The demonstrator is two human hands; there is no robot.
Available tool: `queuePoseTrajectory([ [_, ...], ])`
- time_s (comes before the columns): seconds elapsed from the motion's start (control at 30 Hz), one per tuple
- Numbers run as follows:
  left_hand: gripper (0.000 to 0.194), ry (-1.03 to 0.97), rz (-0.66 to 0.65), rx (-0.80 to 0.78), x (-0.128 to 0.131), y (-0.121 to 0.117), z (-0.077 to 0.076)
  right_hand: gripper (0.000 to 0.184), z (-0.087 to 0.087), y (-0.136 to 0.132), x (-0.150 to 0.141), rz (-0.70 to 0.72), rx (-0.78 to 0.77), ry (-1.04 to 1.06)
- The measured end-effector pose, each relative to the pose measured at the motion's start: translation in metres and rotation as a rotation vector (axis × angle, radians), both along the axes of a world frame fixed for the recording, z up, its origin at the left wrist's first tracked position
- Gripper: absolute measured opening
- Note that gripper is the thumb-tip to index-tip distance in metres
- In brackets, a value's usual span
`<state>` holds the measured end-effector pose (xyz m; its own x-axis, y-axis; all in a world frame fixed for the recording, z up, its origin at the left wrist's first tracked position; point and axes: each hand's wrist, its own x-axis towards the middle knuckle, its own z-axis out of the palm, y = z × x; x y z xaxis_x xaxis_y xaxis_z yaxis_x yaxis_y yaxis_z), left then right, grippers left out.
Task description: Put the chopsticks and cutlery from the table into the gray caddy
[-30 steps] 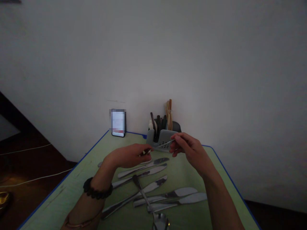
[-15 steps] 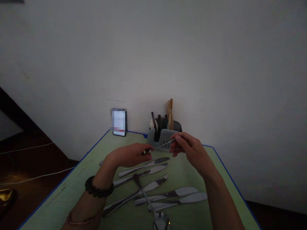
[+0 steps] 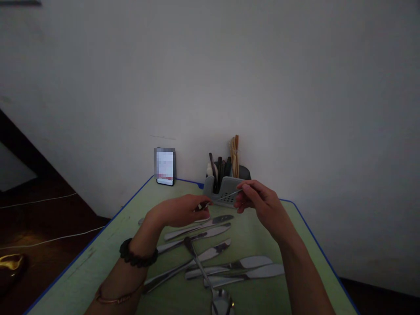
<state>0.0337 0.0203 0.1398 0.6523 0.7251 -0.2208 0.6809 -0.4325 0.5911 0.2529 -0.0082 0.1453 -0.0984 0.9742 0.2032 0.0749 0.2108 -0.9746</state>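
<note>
A slim metal piece of cutlery is held between both hands above the table. My left hand closes on its shiny, broader end, which the fingers partly cover. At the other end, my right hand pinches the thin part between thumb and fingers. The cutlery's exact kind is hidden. Below my hands lie several metal table knives, among them a knife at the right and a knife in the middle. A spoon lies near the front, its handle crossing some of the knives.
A grey holder with dark pens and a bundle of wooden sticks stands at the back of the green table, by the wall. A lit phone leans upright at the back left. White cables run beside the table.
The view has shifted slightly, so the scene sits a little further right. Both hands keep their hold on the cutlery, and its shiny end has turned slightly in my left hand.
</note>
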Motion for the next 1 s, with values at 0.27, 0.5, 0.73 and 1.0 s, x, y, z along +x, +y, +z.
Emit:
queuePoseTrajectory([
  [0.27, 0.036, -0.008, 0.001, -0.015, 0.0002, -0.0004, 0.0003, 0.032, -0.0009, -0.0002, -0.0007, 0.005, 0.006, 0.025],
  [0.5, 0.037, -0.020, -0.009, -0.012, -0.0001, -0.0003, 0.0000, 0.032, -0.0005, -0.0004, -0.0026, -0.010, 0.008, 0.035],
  [0.73, 0.036, -0.021, -0.004, -0.018, 0.0002, 0.0005, -0.0007, 0.032, -0.0005, -0.0006, -0.0030, -0.012, 0.022, 0.029],
  [1.0, 0.035, -0.012, -0.004, -0.003, -0.0007, 0.0006, 0.0000, 0.031, -0.0008, -0.0002, -0.0037, -0.011, 0.031, 0.039],
])
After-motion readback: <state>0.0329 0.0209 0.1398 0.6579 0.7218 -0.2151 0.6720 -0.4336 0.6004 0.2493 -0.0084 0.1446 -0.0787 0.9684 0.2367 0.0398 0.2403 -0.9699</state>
